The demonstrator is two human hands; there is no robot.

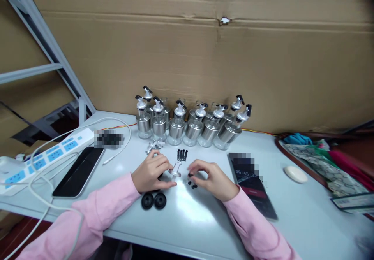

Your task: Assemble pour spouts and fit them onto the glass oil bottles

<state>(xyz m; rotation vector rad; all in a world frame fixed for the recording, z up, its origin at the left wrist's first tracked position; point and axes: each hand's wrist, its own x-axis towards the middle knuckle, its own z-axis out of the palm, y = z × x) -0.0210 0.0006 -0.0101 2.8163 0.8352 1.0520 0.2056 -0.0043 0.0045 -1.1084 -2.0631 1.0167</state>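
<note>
My left hand (152, 173) grips a silver pour spout (175, 171) between thumb and fingers, its nozzle pointing up. Close by on the right, my right hand (214, 179) pinches a small black piece (190, 174), apart from the spout. Several more tiny black pieces (194, 187) lie on the table below those fingertips. Beyond the hands is a short row of black flip levers (182, 155), with a pile of silver spout parts (154, 146) to its left. Black ring-shaped stoppers (160, 201) sit just below my left hand, partly hidden by it.
Glass bottles with steel sleeves (177, 129), several topped with spouts, stand along the cardboard wall (187, 57). A power strip (49, 157), white cable and dark phone (78, 172) lie left. At right are a phone with a timer (253, 186), a white oval object (295, 174) and a bag (315, 162).
</note>
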